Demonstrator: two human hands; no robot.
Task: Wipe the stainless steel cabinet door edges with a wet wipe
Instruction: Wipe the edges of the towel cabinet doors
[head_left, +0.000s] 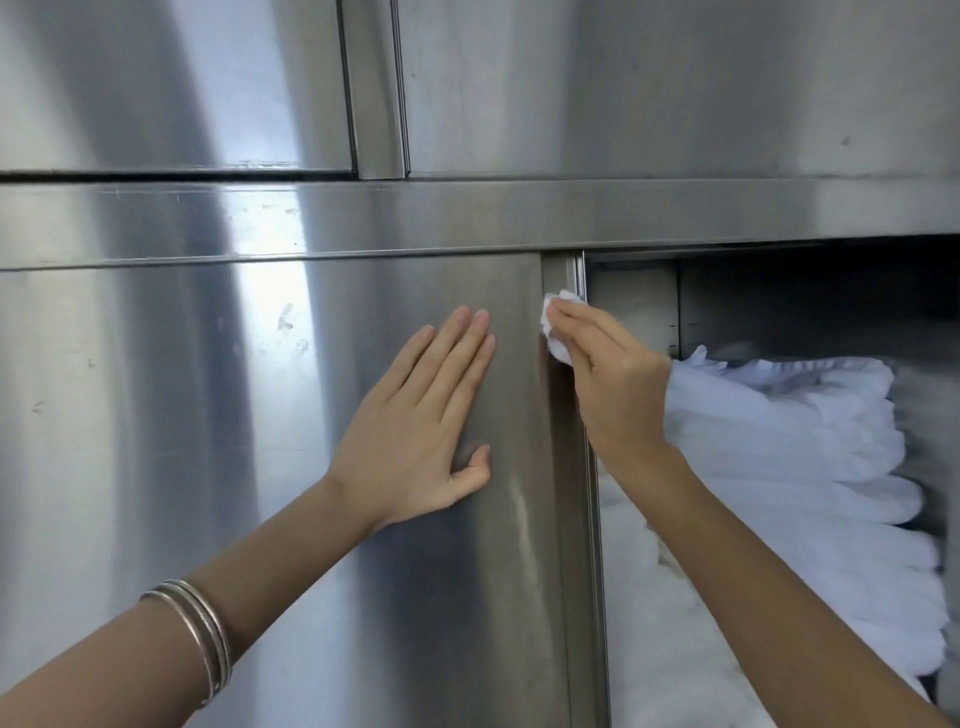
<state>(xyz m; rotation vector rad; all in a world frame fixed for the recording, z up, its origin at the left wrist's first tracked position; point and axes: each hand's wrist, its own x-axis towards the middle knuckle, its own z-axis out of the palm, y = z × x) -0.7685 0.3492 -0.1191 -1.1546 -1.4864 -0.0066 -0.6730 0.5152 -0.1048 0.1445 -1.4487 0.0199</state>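
Right hand (618, 384) pinches the crumpled wet wipe (558, 327) against the door edge (563, 467), up near its top. Left hand (415, 431) lies flat, fingers straight, on the cabinet door (208, 415). Reckon most of that edge below is left.

crumpled white wet wipe (557, 327), against steel door edge (558, 467)

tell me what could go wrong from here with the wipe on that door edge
1. The wipe is a small wad in the right hand; fingers might slip onto the thin door edge.
2. The left hand lies flat on the door and may leave smudges.
3. The right hand's wrist is near the white cloths and could brush them.
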